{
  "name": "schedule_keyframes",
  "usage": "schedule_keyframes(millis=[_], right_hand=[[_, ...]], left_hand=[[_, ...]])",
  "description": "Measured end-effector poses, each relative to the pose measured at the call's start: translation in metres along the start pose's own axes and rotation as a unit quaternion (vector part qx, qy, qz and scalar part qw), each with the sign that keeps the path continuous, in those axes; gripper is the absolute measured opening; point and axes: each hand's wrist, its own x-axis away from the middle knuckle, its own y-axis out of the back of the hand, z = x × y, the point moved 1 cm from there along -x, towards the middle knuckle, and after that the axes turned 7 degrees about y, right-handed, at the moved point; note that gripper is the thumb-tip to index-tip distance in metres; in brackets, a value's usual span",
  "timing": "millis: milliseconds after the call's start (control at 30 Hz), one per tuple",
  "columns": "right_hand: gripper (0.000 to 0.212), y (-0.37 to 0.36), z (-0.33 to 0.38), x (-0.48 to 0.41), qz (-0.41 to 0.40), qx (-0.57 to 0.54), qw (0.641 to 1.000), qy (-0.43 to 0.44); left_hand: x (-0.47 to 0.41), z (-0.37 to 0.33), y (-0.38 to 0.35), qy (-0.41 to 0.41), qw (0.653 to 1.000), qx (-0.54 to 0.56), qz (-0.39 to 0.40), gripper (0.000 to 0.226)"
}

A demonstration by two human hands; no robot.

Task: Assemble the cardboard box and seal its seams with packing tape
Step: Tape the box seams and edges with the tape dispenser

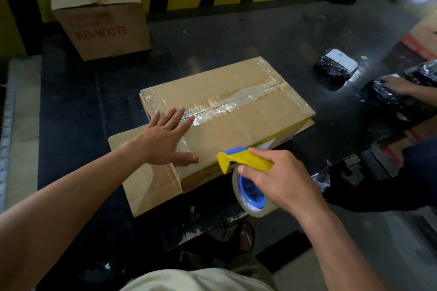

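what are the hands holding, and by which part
The right hand grips the yellow and blue tape dispenser by its handle; the left hand holds nothing, resting flat on the brown cardboard box.

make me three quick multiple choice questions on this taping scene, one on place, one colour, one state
1. Where does the left hand rest?
A) on the flat box
B) on the upright carton at the back
C) on a black parcel

2. What colour is the tape dispenser handle?
A) red
B) yellow
C) green

3. How is the flat box's centre seam?
A) bare
B) covered with clear tape
C) gaping open

Answers: 1 A, its straight fingers lie on the box top; 2 B, the right hand grips a yellow handle; 3 B, glossy tape runs along the seam.
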Motion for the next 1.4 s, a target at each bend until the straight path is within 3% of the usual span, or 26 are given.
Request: schedule_keyframes(millis=[233, 467, 633, 833, 1133, 1233, 1400], right_hand=[[0.064, 0.003, 0.013, -0.019, -0.085, -0.021, 0.994, 0.069], [0.065, 0.007, 0.02, -0.044, -0.078, -0.042, 0.989, 0.115], [0.048, 0.025, 0.008, -0.073, -0.037, -0.046, 0.989, 0.135], [0.062, 0.069, -0.032, -0.111, -0.045, -0.029, 0.988, 0.145], [0.063, 0.134, -0.151, -0.178, -0.144, -0.002, 0.987, 0.071], [0.063, 0.133, -0.199, -0.204, -0.17, 0.008, 0.985, 0.026], [0.065, 0.114, -0.254, -0.231, -0.147, 0.073, 0.986, -0.025]], left_hand=[[0.015, 0.013, 0.004, -0.007, 1.0, -0.011, -0.006, 0.11], [0.03, 0.031, 0.013, 0.032, 0.999, -0.014, 0.024, 0.111], [0.008, -0.021, 0.022, 0.12, 0.991, 0.059, -0.024, 0.097], [-0.065, -0.127, 0.032, 0.143, 0.984, 0.067, -0.081, 0.075], [-0.171, -0.228, 0.044, 0.164, 0.977, 0.097, -0.094, 0.079], [-0.18, -0.237, 0.037, 0.19, 0.974, 0.083, -0.092, 0.086], [-0.179, -0.223, 0.034, 0.198, 0.973, 0.071, -0.096, 0.087]])
